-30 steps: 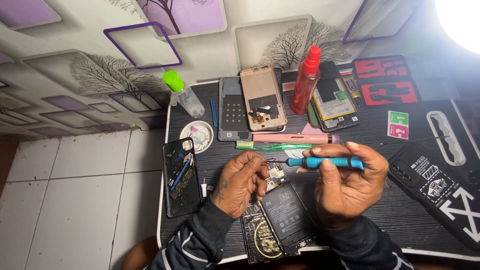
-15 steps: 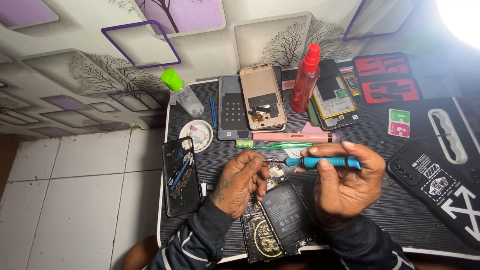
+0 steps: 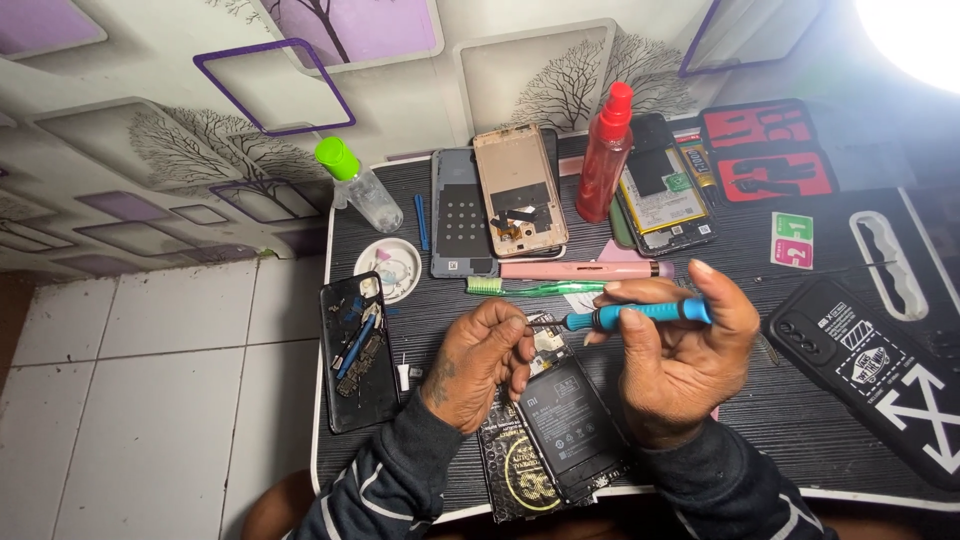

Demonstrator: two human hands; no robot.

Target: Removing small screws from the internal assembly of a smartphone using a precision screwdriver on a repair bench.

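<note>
Head view shows our right hand (image 3: 680, 365) with its fingers wrapped round a blue screwdriver (image 3: 640, 315), tip aimed at the opened phone (image 3: 560, 410) near the table's (image 3: 800, 420) front edge. Our left hand (image 3: 478, 362) rests on that phone, fingers curled, perhaps pinching something small.

**Colours on the bench**

The table (image 3: 800, 420) is black with fine horizontal grain. The screwdriver (image 3: 640, 314) is blue, the toothbrush (image 3: 530, 288) green, the pen (image 3: 585, 269) pink. The spray bottle (image 3: 603, 155) is red; the clear bottle (image 3: 358, 185) has a lime-green cap. The case (image 3: 880, 370) is black with white crossed arrows. The wall (image 3: 150, 140) shows purple squares and black trees.
</note>
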